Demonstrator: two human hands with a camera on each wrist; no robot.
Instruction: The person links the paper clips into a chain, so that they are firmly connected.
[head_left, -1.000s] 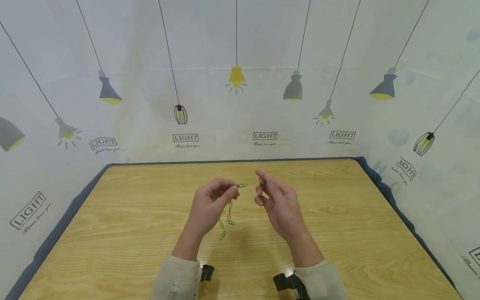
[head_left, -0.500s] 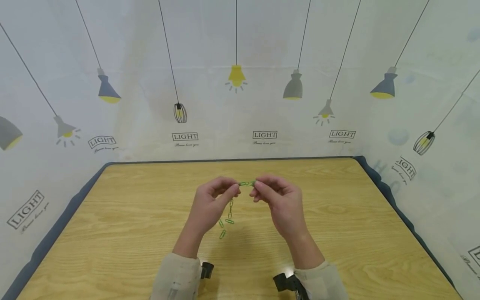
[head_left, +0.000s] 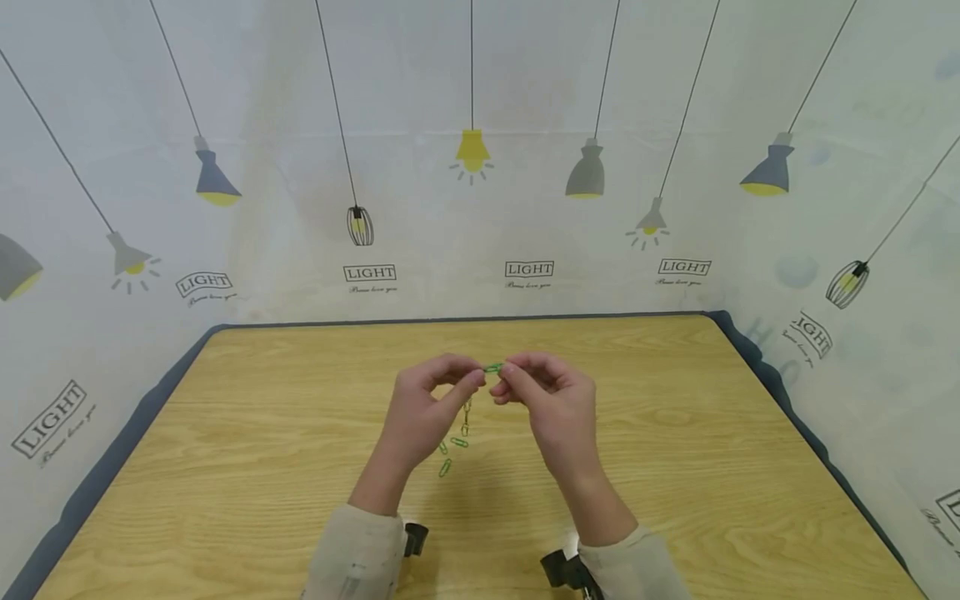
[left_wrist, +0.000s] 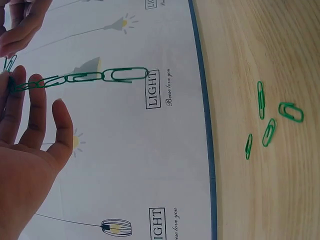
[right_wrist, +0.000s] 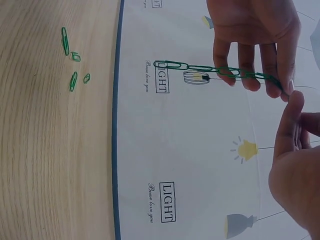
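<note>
A chain of linked green paper clips (left_wrist: 83, 77) hangs from the fingertips of my left hand (head_left: 427, 408), which pinches its upper end. Between the two hands, in the head view, a green paper clip (head_left: 492, 368) spans the small gap. My right hand (head_left: 558, 412) pinches a clip there with thumb and index finger; the fingertips partly cover it, so I cannot tell whether it is hooked to the chain. In the right wrist view the chain (right_wrist: 227, 71) runs in front of the left fingers. Several loose green paper clips (left_wrist: 269, 132) lie on the table below the hands.
The wooden table (head_left: 262, 467) has a dark blue edging (head_left: 360, 322) along its back. Behind it stands a white cloth backdrop (head_left: 450, 225) printed with lamps. A black wrist camera mount (head_left: 415, 540) sits at the left cuff, another mount (head_left: 566, 571) at the right.
My right hand has come left to meet the left hand, bringing a clip to the one held there. The gap between the hands has narrowed, and the hanging chain has shifted slightly right.
</note>
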